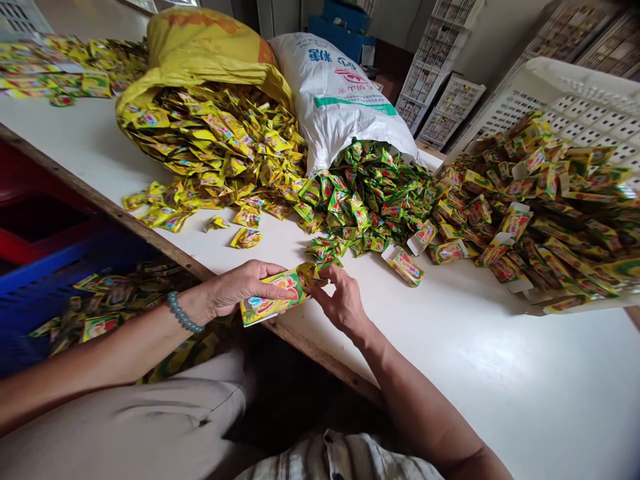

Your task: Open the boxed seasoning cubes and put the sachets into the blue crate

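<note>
My left hand (250,287), with a beaded bracelet on its wrist, is closed round a small yellow-green printed box (271,303) above the table's front edge. At the box's right end, my right hand (343,297) pinches a shiny yellow packet (311,275), which touches that end of the box; how far it reaches inside is hidden. Behind my hands, yellow packets (215,133) spill from a yellow sack (200,47), and green packets (375,193) spill from a white sack (340,93).
A white basket (560,80) lies tipped at the right with many small boxes (555,227) spilling out. Below the table's left edge stands a blue crate (30,300) holding filled boxes or packets. More packets (95,83) lie at the far left.
</note>
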`<state>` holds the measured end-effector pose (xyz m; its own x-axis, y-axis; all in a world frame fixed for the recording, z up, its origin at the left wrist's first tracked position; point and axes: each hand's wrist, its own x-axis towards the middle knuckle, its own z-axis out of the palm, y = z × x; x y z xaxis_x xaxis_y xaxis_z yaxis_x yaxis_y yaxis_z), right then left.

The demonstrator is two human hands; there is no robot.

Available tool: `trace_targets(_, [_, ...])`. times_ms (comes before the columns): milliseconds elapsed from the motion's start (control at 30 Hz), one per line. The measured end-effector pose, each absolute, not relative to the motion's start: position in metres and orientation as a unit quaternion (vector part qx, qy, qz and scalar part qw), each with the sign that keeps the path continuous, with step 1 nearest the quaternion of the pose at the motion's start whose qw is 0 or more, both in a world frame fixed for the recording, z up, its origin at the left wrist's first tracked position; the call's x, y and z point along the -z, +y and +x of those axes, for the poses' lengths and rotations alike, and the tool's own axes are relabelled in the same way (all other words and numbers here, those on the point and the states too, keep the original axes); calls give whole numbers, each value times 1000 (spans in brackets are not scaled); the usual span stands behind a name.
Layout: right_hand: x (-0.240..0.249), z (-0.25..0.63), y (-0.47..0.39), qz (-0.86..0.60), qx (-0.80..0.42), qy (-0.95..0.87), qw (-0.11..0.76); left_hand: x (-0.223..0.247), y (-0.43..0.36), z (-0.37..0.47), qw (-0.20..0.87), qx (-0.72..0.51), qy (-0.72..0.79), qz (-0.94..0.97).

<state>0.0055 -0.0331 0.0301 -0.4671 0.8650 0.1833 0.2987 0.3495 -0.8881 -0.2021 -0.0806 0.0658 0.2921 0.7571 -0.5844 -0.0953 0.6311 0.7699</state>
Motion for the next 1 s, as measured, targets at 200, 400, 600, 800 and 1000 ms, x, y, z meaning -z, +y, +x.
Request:
trace_targets(200, [-25, 4, -32, -414, -501, -681, 338, -60, -79, -195, 692, -321, 546, 346])
trace_targets(400, [-37, 14, -23, -391, -582, -636, 323, -54, -78, -191, 677, -366, 537, 346])
trace_targets(600, [-38, 8, -26, -404, -556, -660, 303, -56, -77, -187, 653, -379, 550, 357])
trace_targets(800, [-33, 1, -28, -443, -487, -651, 378, -62, -74, -181, 661, -384, 542, 348])
trace_targets(1000, [-40, -8, -42, -404, -560, -656, 303, -63, -75, -176, 655, -419, 515, 361])
